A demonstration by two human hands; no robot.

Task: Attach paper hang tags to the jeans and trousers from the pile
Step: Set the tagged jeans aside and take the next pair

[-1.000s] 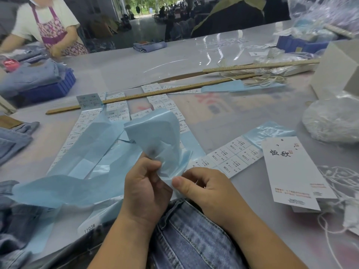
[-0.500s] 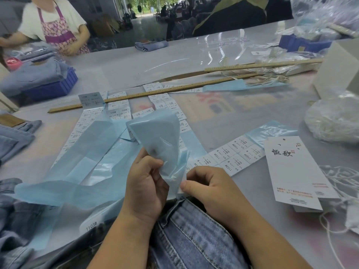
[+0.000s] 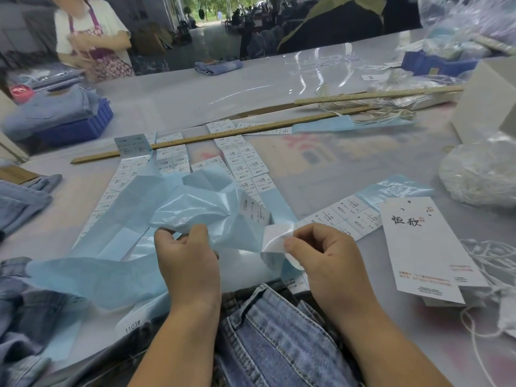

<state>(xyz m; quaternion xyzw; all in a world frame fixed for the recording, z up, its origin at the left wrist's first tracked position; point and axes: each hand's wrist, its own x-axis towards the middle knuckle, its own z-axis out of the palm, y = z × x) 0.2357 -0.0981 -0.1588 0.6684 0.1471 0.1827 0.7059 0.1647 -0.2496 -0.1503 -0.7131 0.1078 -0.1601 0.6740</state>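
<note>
While jeans [image 3: 279,339] lie nearest at the worktop [image 3: 321,152] edge, the left hand [image 3: 190,263] grips blue backing [image 3: 201,210]; the right hand [image 3: 329,258] pinches a peeling sticker [image 3: 276,238], which may tear or curl. Hang tags [image 3: 424,247] rest rightward.

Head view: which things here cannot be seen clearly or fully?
- White sticker: its print is turned away, pinched by the right hand.
- Sticker sheets: small print too small to read.
- Jeans: cut off by the bottom edge and covered by both forearms.
- Left hand: fingertips hidden behind the blue backing.
</note>
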